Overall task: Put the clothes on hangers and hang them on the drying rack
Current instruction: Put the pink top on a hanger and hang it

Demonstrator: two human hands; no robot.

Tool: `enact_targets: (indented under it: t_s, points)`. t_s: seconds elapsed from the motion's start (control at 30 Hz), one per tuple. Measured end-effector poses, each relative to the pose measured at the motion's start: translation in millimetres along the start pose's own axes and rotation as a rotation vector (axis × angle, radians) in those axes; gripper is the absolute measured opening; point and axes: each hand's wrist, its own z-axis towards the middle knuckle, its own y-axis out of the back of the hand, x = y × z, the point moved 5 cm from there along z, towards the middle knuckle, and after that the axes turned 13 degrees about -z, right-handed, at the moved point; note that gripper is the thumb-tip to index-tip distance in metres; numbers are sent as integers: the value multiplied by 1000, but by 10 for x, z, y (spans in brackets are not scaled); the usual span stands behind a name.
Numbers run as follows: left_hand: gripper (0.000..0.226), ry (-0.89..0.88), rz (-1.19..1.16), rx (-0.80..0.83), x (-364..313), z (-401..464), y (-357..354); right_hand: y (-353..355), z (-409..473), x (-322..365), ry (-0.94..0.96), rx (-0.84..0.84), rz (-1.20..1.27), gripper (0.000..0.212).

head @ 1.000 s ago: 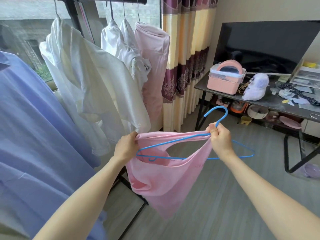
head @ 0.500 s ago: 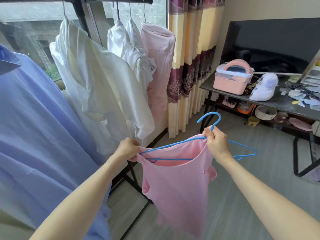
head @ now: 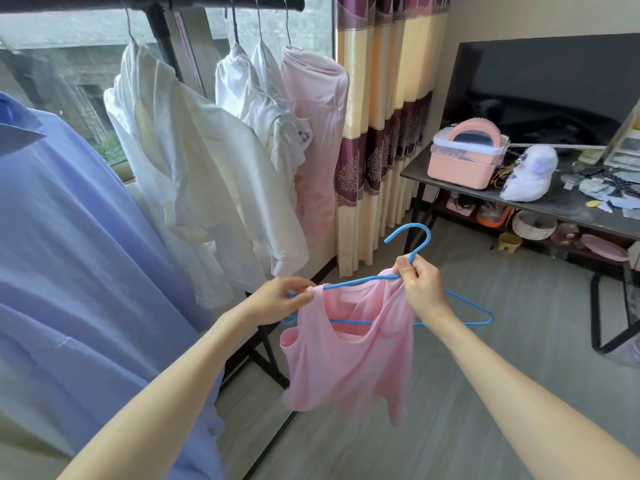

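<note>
At centre frame we hold a blue hanger (head: 408,282) with a pink top (head: 349,358) partly threaded onto it. Our right hand (head: 420,284) has its grip curled tight around the base of the hanger's hook, bunching the top's fabric there. Our left hand (head: 277,299) pinches the top's strap against the hanger's left end. The hanger's right end juts bare past the cloth. At upper left, the drying rack (head: 156,0) carries white shirts (head: 207,161), a pale pink garment (head: 315,133) and a blue shirt (head: 69,254). A worktop (head: 561,206) stands at right.
</note>
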Motion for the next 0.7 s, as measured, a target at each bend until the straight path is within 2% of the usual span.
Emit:
enact_targets:
  t_s: [0.1,0.17,0.27,0.33,0.5,0.7]
  points:
    - [18,-104,96,-93,-28,-49,-70,-15,46,57,9,95,-38,26]
    - [22,-148,129,-178,-88,-45,-96,-18,90,70,-17,140,-42,21]
    - [22,-164,126,-281,-116,-34,-79,48,124,54,-83,131,86,14]
    - [20,-175,96,-327,-116,-50,-36,110,97,39,-117,72,218,10]
    - [15,-154,-14,-453,-2,-114,168,331,58,-189,-302,-231,345,16]
    - [14,-166,-82,-434,110,-208,283,424,101,-461,-357,-248,94,38]
